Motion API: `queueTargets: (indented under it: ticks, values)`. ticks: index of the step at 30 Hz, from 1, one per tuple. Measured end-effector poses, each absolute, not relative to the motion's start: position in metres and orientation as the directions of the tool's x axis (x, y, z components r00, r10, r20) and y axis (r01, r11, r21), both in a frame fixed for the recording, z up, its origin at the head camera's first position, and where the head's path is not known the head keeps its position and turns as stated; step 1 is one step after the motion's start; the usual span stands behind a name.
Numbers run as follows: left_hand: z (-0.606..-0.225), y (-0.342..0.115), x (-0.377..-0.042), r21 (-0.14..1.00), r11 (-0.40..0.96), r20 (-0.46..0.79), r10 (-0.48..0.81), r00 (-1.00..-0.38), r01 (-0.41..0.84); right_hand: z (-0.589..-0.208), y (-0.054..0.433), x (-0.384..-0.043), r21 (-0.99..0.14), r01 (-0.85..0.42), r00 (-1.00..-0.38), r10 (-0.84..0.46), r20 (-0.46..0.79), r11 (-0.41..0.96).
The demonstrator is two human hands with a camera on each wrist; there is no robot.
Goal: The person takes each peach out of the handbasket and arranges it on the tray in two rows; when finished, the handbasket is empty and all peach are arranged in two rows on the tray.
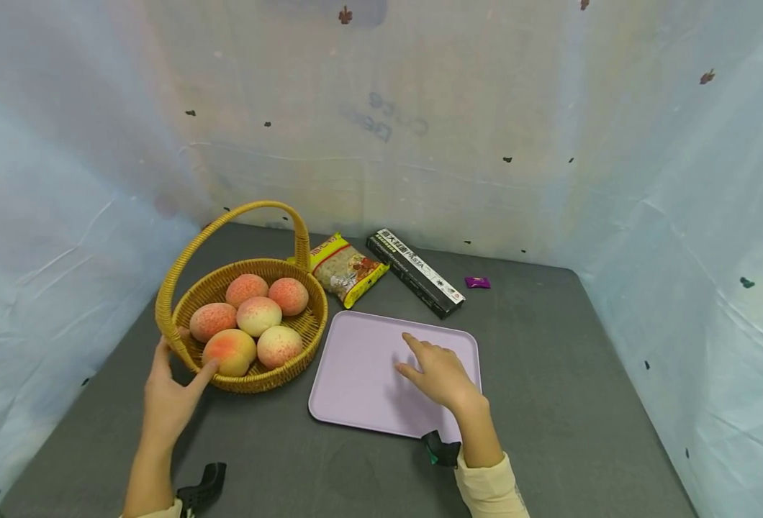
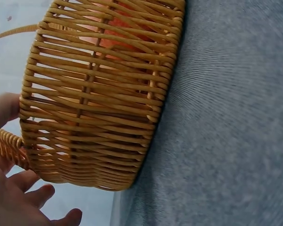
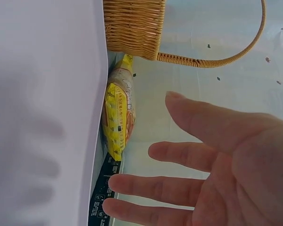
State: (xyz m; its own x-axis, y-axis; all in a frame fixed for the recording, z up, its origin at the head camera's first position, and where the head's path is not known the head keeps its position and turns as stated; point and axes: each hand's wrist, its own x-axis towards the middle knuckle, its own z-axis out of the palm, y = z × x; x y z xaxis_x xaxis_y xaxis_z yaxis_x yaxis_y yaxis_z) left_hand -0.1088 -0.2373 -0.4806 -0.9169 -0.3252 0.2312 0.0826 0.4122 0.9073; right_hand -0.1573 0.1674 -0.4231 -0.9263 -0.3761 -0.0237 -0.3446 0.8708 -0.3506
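Observation:
A woven wicker basket [image 1: 258,383] with a tall arched handle stands on the left, holding several peaches [image 1: 259,316]. My left hand [image 1: 169,399] grips its near left side where the handle meets the rim. The thumb lies at the rim, and the index finger is partly hidden by the handle; the other fingers [image 2: 40,195] spread loosely outside the weave. Above a pale purple tray [image 1: 362,374], my right hand [image 1: 443,374] hovers with nothing in it. Its fingers [image 3: 160,188] are extended and apart, the thumb held away from them.
Behind the tray lie a yellow-edged food packet [image 1: 348,270], a long black pasta box [image 1: 415,273] and a small purple wrapped sweet [image 1: 477,283]. The grey table [image 1: 550,403] is bounded by pale hanging sheets [image 1: 433,129] at the back and sides.

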Motion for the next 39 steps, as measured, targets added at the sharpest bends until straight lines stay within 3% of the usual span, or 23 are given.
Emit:
queueTargets:
  ticks: [10, 22, 39]
  values:
    - [-0.499, -0.242, -0.116, 0.916, 0.361, 0.273, -0.239, -0.932, 0.176, -0.424, 0.167, -0.158, -0.381, -0.349, -0.923, -0.385, -0.020, 0.856]
    - [-0.509, -0.247, -0.123, 0.893, 0.383, 0.346, -0.250, -0.904, 0.236, -0.433, 0.173, -0.178, -0.709, -0.347, -0.861, -0.509, -0.020, 0.614]
    - [-0.505, -0.247, -0.118, 0.892, 0.401, 0.324, -0.243, -0.914, 0.209, -0.428, 0.146, -0.211, -0.823, -0.355, -0.872, -0.475, 0.119, 0.444]
